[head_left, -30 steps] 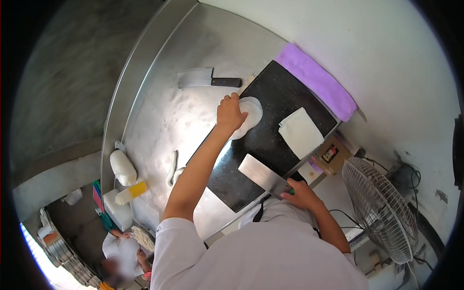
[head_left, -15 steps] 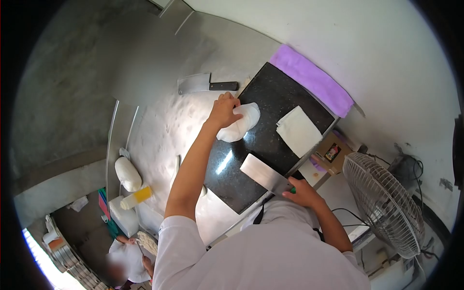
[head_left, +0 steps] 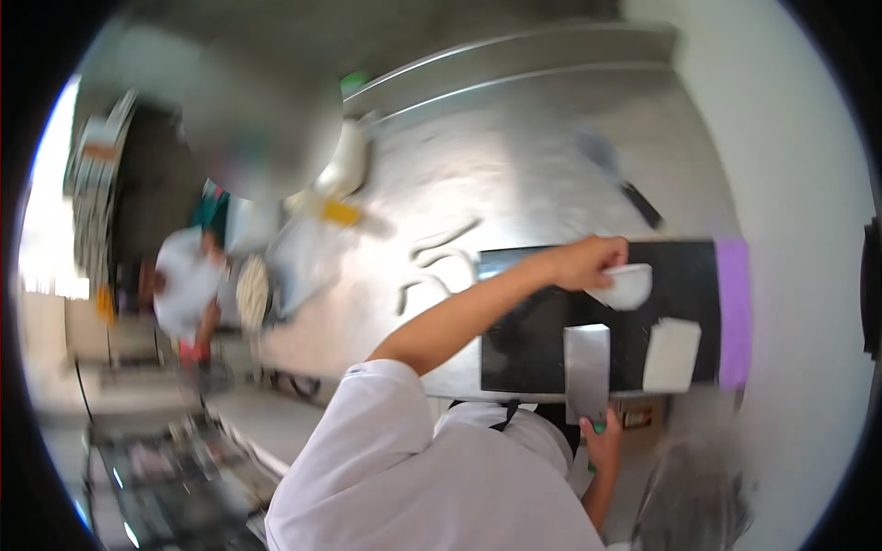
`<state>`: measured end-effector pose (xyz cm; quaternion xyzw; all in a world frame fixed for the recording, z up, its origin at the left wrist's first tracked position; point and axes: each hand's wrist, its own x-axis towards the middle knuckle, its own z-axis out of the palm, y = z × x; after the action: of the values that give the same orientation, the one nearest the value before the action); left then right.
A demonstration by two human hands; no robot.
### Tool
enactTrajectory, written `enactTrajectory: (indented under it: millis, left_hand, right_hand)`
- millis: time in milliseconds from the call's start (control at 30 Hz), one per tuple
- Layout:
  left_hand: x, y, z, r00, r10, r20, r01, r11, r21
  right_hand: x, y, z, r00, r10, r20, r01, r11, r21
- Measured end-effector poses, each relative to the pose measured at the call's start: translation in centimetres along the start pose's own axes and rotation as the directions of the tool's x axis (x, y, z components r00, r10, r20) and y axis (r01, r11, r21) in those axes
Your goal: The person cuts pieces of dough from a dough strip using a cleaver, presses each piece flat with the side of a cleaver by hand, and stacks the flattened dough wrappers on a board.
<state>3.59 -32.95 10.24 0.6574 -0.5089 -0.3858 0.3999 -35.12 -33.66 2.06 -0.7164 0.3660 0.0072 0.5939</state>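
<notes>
My left hand is closed on the edge of a thin white round sheet over the black board. My right hand grips the green handle of a wide cleaver, whose blade lies over the board's near edge. A stack of white sheets rests on the board to the right of the blade. Beyond the board, a second cleaver with a black handle lies blurred on the steel table.
A purple cloth borders the board's right end. White dough strips lie left of it. Farther left are a yellow-and-white bottle, a white bag and a co-worker. A blurred fan stands at lower right.
The view has swung round, showing more of the room at left. My left hand has folded or lifted part of the white sheet; my right hand still holds the cleaver.
</notes>
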Motion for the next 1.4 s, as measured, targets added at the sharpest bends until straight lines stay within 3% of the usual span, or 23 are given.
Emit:
enactTrajectory:
  millis: [100, 167, 200, 233, 267, 300, 367, 467, 533, 567, 633, 733, 867, 933, 967, 1000, 1067, 1100, 1167, 1233, 1267, 1333, 1400]
  left_hand:
    - [-8.6, 1.0, -1.4, 0.951, -0.202, -0.234, 0.122, 0.941, -0.314]
    - [-14.0, -2.6, -0.5, 0.938, -0.213, -0.275, -0.048, 0.704, -0.708]
    - [-17.1, -3.6, -0.3, 0.907, -0.289, -0.306, -0.050, 0.647, -0.761]
    - [-20.4, -4.4, 0.0, 0.874, -0.365, -0.321, -0.055, 0.581, -0.812]
    - [-23.4, -5.8, 0.7, 0.826, -0.395, -0.402, -0.139, 0.550, -0.824]
    - [-26.3, -7.2, 1.3, 0.770, -0.427, -0.473, -0.222, 0.517, -0.827]
    - [-32.6, -9.2, 1.1, 0.692, -0.510, -0.510, -0.219, 0.525, -0.822]
    - [-41.2, -12.4, -1.0, 0.585, -0.561, -0.586, -0.189, 0.608, -0.771]
    - [-46.2, -12.9, -4.1, 0.412, -0.676, -0.611, -0.196, 0.589, -0.784]
    - [-48.3, -13.1, -5.7, 0.347, -0.642, -0.683, -0.319, 0.604, -0.730]
    - [-52.6, -11.8, -10.3, 0.189, -0.659, -0.728, -0.235, 0.690, -0.685]
    - [-58.0, -14.9, -16.3, 0.027, -0.565, -0.824, -0.438, 0.734, -0.518]
    - [-64.5, -17.9, -23.2, -0.117, -0.541, -0.833, -0.519, 0.748, -0.413]
    - [-68.0, -22.1, -24.5, -0.201, -0.605, -0.770, -0.369, 0.775, -0.513]
    - [-68.7, -22.3, -24.5, -0.352, -0.670, -0.653, -0.211, 0.737, -0.642]
    - [-69.7, -25.0, -23.4, -0.536, -0.548, -0.642, 0.185, 0.666, -0.723]
    - [-69.4, -25.0, -20.7, -0.657, -0.296, -0.694, 0.459, 0.573, -0.679]
    - [-68.1, -24.4, -19.4, -0.635, -0.312, -0.707, 0.466, 0.575, -0.672]
    - [-65.1, -22.1, -15.5, -0.482, -0.138, -0.865, 0.508, 0.761, -0.405]
    - [-60.2, -20.7, -11.8, -0.321, -0.201, -0.925, 0.465, 0.818, -0.339]
    - [-57.5, -20.1, -9.1, -0.204, -0.205, -0.957, 0.409, 0.871, -0.274]
    - [-52.9, -19.9, -4.6, 0.085, -0.211, -0.974, 0.389, 0.907, -0.162]
    - [-49.2, -18.6, -1.3, 0.290, -0.130, -0.948, 0.353, 0.936, -0.021]
  right_hand:
    - [0.3, 1.6, 0.7, 0.999, -0.008, 0.043, 0.011, 0.997, -0.074]
    - [0.6, 3.2, 1.9, 0.989, -0.098, -0.108, 0.100, 0.995, 0.009]
    - [0.8, 3.0, 2.3, 0.988, -0.127, -0.086, 0.126, 0.992, -0.011]
    - [0.6, 2.5, 2.6, 0.995, 0.012, -0.096, -0.005, 0.997, 0.075]
    - [0.3, 1.6, 3.6, 0.982, 0.160, -0.099, -0.143, 0.977, 0.161]
    - [0.0, 1.4, 5.1, 0.985, 0.147, -0.089, -0.134, 0.981, 0.141]
    - [0.4, 0.7, 7.6, 0.975, 0.036, -0.219, -0.006, 0.991, 0.136]
    - [0.2, -1.9, 12.2, 0.964, 0.041, -0.264, -0.004, 0.990, 0.140]
    - [0.2, -3.3, 14.9, 0.952, 0.068, -0.298, -0.025, 0.989, 0.146]
    - [0.2, -4.3, 16.3, 0.940, 0.074, -0.334, -0.028, 0.989, 0.143]
    - [0.3, -5.6, 18.0, 0.926, 0.074, -0.369, -0.028, 0.991, 0.129]
    - [0.0, -6.9, 19.7, 0.950, 0.018, -0.310, 0.017, 0.994, 0.110]
    - [-0.5, -9.5, 22.6, 0.966, 0.065, -0.251, -0.033, 0.991, 0.127]
    - [-0.8, -10.0, 23.2, 0.960, 0.078, -0.268, -0.051, 0.993, 0.106]
    - [-0.9, -10.1, 23.6, 0.969, 0.071, -0.236, -0.047, 0.993, 0.105]
    - [-1.0, -10.1, 23.8, 0.977, 0.067, -0.204, -0.046, 0.993, 0.105]
    - [-1.1, -10.3, 23.7, 0.976, 0.029, -0.216, -0.013, 0.997, 0.077]
    - [-1.2, -10.1, 24.2, 0.977, -0.004, -0.213, 0.017, 0.998, 0.059]
    - [-1.3, -8.6, 23.3, 0.976, 0.028, -0.215, -0.020, 0.999, 0.042]
    - [0.4, -2.4, 21.4, 0.948, -0.095, -0.303, 0.070, 0.993, -0.092]
    - [1.4, 0.8, 19.5, 0.900, -0.397, -0.179, 0.279, 0.841, -0.464]
    - [-0.4, -5.7, 21.9, 0.953, -0.286, -0.104, 0.227, 0.896, -0.381]
    - [-1.7, -11.2, 24.4, 0.954, -0.297, -0.031, 0.236, 0.814, -0.531]
